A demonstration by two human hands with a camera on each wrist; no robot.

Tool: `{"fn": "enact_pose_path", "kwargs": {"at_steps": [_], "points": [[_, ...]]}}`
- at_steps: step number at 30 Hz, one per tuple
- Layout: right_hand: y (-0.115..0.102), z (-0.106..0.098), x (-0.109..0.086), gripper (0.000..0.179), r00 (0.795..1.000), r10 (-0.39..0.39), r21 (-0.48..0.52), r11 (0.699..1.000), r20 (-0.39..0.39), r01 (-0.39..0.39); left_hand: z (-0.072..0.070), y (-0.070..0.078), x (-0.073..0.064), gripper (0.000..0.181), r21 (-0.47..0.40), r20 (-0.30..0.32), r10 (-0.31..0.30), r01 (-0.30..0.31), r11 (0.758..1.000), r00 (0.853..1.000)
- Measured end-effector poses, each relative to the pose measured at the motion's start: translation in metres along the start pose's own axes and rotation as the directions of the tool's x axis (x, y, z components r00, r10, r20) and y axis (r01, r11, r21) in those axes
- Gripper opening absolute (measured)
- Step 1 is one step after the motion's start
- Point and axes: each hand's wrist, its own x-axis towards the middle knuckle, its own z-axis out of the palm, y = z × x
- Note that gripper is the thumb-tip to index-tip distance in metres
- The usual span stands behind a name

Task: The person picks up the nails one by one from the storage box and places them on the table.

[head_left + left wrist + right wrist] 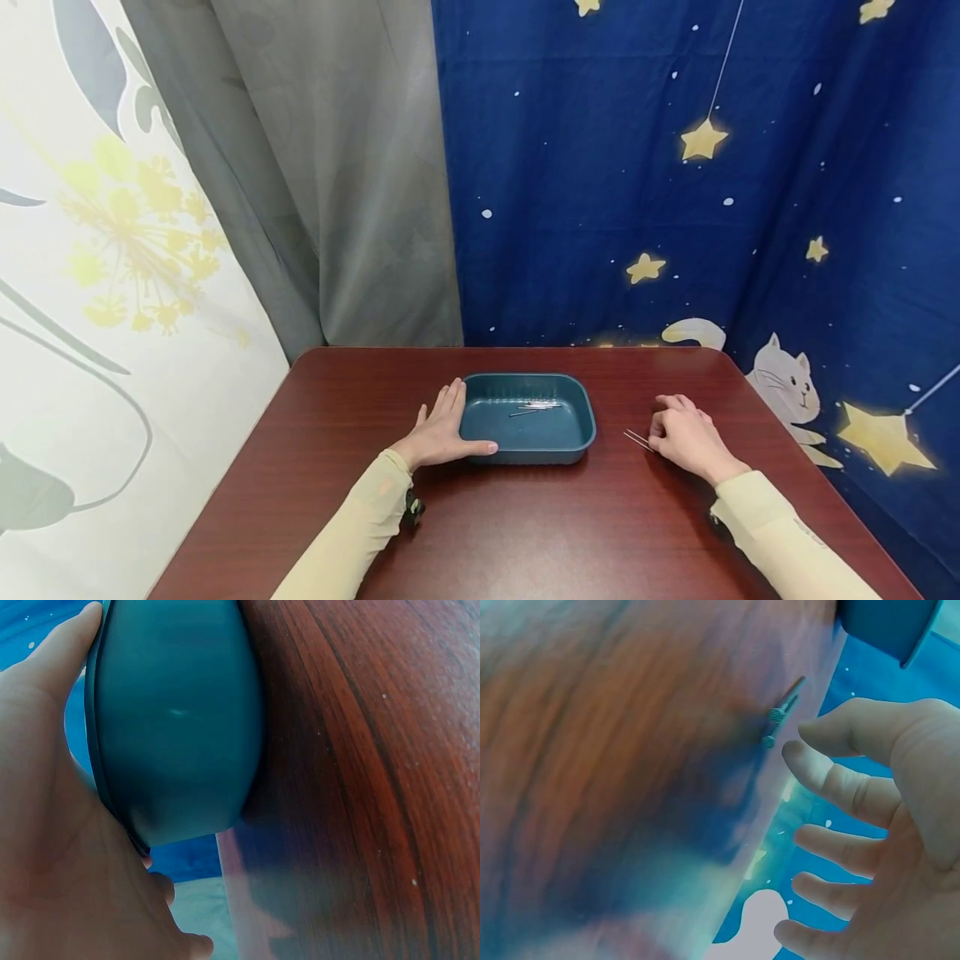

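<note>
My left hand (441, 433) rests against the left end of a dark teal rectangular basin (528, 457), fingers straight along its side and thumb on the near rim. In the left wrist view the rim of the basin (180, 720) meets the palm. Several thin metal nails (536, 407) lie inside it. To the right, my right hand (690, 437) is low over the table, beside two loose nails (637, 439). The right wrist view shows the thumb and index fingertip close together, just apart from these headed nails (778, 716), holding nothing.
Everything stands on a reddish-brown wooden table (540, 533). Its far edge meets a grey curtain (382, 208) and a blue starry curtain (585, 183). A pale patterned curtain (112, 333) hangs at the left.
</note>
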Motion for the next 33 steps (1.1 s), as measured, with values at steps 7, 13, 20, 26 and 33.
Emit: {"fn": "enact_pose_path", "kwargs": {"at_steps": [7,13,20,26,33], "points": [[-0.008,-0.007,0.007,0.019,0.999,-0.018,-0.008,1.000,-0.034,0.018,0.001,-0.001,0.000,0.129,-0.003,-0.008,0.005,-0.005,1.000,1.000],[-0.026,-0.017,0.015,0.016,0.994,-0.051,0.000,0.999,-0.092,0.051,0.000,-0.003,0.000,0.131,0.000,-0.011,-0.001,0.001,1.000,1.000],[-0.061,-0.024,0.031,0.010,0.991,-0.061,0.047,0.997,-0.121,0.067,-0.003,-0.001,-0.001,0.130,0.018,-0.009,-0.008,0.008,1.000,1.000],[-0.095,-0.020,0.045,0.007,0.986,-0.095,0.081,0.991,-0.134,0.106,-0.003,0.000,-0.001,0.130,0.028,-0.003,-0.002,0.002,1.000,1.000],[-0.130,-0.003,0.060,0.007,0.994,-0.101,0.134,0.985,-0.041,0.105,-0.001,0.001,-0.001,0.130,0.012,0.008,-0.002,0.001,1.000,1.000]]}}
